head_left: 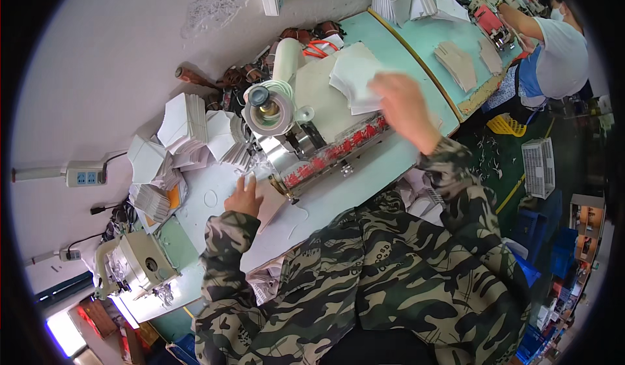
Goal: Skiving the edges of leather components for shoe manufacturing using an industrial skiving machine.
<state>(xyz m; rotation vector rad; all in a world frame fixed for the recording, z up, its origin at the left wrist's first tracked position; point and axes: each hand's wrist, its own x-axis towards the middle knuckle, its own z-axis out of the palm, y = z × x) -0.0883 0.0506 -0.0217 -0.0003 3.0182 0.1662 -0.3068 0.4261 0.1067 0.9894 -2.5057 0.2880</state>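
Note:
A sewing machine with a worn red-painted body (345, 147) and a pale round head stands on the table before me. My left hand (244, 199) rests beside its working end, fingers apart, by a pale flat cut piece (271, 201) on the tabletop. Whether the fingers touch that piece is hard to see. On the flat board behind the machine lies a small stack of white cut pieces (355, 78). My right hand (407, 108) is over the right edge of that stack, its fingers blurred by motion, so their grip cannot be made out.
Stacks of white cut pieces (185, 124) stand left of the machine. Orange-handled scissors (320, 48) lie behind it. Another sewing machine (140, 261) is at the far left. At the far right, a co-worker (560, 52) works at a red machine (489, 23). Crates (538, 168) stand on the floor.

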